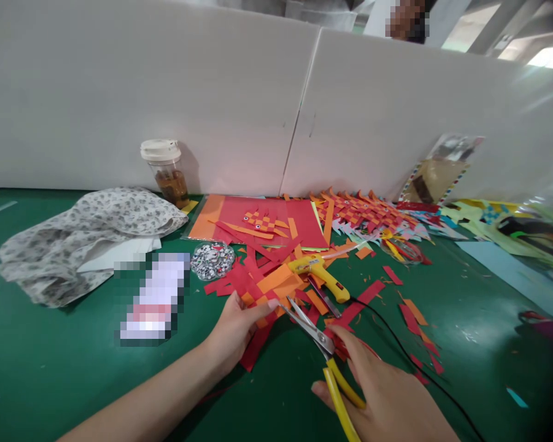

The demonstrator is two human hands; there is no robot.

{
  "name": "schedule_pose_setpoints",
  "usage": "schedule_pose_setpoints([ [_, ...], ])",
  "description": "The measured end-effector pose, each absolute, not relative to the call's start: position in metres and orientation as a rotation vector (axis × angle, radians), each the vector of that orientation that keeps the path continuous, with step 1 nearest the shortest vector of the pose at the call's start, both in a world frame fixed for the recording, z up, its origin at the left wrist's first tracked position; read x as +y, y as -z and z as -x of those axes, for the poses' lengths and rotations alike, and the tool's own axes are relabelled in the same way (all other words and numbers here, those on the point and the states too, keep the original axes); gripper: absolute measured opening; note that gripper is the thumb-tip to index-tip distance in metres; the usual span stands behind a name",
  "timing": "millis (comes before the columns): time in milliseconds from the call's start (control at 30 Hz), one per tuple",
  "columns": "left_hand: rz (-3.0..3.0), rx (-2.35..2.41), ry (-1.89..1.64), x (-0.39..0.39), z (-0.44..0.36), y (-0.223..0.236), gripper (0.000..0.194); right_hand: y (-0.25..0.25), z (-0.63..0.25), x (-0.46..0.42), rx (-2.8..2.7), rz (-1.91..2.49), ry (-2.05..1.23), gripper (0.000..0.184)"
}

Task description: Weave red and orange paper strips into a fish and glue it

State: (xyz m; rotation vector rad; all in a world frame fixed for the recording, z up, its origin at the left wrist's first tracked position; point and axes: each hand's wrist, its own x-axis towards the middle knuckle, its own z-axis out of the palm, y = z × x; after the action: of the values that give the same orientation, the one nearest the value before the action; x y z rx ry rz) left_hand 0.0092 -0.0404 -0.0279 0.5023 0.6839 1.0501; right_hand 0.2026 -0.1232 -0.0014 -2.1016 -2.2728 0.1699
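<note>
1. On the green table (pixel 64 368), we read clock positions from the paper piece (pixel 262 296).
2. We find the white panel (pixel 142 67) across 12 o'clock.
3. We see the cloth (pixel 92 224) at 10 o'clock.
4. We see red sheets (pixel 306 215) at 12 o'clock, a paper fish (pixel 260 222) on top.
5. We see the phone (pixel 154 294) at 9 o'clock.
6. Our right hand (pixel 373 387), at 4 o'clock, grips the scissors (pixel 321 337) by the handles; blades are parted, tips near the paper piece.
7. Our left hand (pixel 233 328), between 7 and 8 o'clock, pinches the paper piece, thumb uppermost.
8. We see the cup (pixel 166 172) at 11 o'clock.
9. We find the glue gun (pixel 327 277) between 2 and 3 o'clock.
10. We find the eye packet (pixel 212 261) at 10 o'clock.
</note>
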Motion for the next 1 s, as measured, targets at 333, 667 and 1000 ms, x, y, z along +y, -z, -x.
schedule_pose_setpoints([
  [333, -0.542, 0.694, -1.062, -0.044, -0.011, 0.032, 0.041, 0.008, -0.19, -0.119, -2.297, 1.992, 0.163, 0.067],
  [667, -0.513, 0.666, -1.093, -0.046, -0.01, 0.034, 0.042, 0.015, -0.179, -0.119, -2.268, 1.978, 0.311, 0.072],
  [1000, -0.513, 0.662, -1.08, -0.048, -0.01, 0.034, 0.036, 0.011, -0.176, -0.12, -2.245, 1.999, 0.224, 0.074],
])
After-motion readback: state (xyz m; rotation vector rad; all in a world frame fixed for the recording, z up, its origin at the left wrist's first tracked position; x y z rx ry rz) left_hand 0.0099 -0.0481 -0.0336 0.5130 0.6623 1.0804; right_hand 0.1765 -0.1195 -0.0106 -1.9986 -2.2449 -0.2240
